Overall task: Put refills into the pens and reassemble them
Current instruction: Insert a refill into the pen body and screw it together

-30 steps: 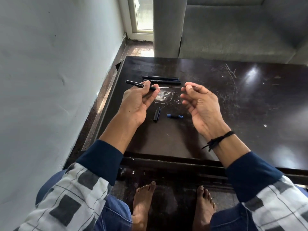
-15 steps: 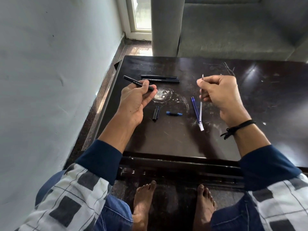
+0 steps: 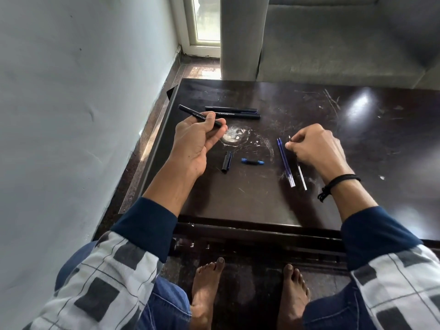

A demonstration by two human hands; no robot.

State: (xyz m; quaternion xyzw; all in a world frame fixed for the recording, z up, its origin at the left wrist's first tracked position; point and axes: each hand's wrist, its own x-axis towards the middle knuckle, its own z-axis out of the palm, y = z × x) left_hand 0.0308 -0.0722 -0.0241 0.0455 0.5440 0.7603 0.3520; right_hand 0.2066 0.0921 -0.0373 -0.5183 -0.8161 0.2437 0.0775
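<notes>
Evidently the right hand (image 3: 314, 148) has come down, laying the clear refill (image 3: 301, 173) on the bench (image 3: 357, 144) just beside the blue refills (image 3: 285, 163), its fingers (image 3: 292, 147) still pinching the tip end. The left hand (image 3: 197, 141) grips the black barrel (image 3: 190, 112) clear of the bench; judged emptied and ready for a fresh refill.

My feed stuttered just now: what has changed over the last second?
The right hand pulled the clear refill out of the black barrel, carried it right and lowered it beside the blue refills, still pinching it. The left hand keeps gripping the barrel; the cap, the small blue piece and the two back pens stayed put.
</notes>
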